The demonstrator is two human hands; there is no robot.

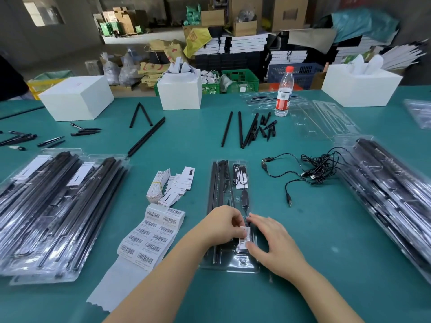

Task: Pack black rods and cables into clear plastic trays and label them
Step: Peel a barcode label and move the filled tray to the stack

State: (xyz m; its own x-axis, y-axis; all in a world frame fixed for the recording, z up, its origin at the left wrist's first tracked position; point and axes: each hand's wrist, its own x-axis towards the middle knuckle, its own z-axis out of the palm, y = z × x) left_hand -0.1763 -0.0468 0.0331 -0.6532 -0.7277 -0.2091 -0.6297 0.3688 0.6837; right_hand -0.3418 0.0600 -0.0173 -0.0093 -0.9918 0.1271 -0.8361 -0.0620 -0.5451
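A clear plastic tray (pixel 229 268) lies lengthwise in front of me on the green table, holding black rods (pixel 213 183) on its left and a coiled black cable (pixel 240 174) on its right. A white barcode label (pixel 245 238) sits on the tray's near end. My left hand (pixel 222 224) pinches the label's upper edge. My right hand (pixel 270 238) lies over the tray beside the label, its thumb against the label's lower end and its fingers spread. A sheet of barcode labels (pixel 149 236) lies just left of the tray.
Stacks of filled trays lie at left (pixel 53 206) and right (pixel 391 194). Loose cables (pixel 312 169), paper tags (pixel 172 185), loose rods (pixel 242 129), empty trays (pixel 326 117), a water bottle (pixel 284 92) and white boxes (pixel 77 99) stand on the table.
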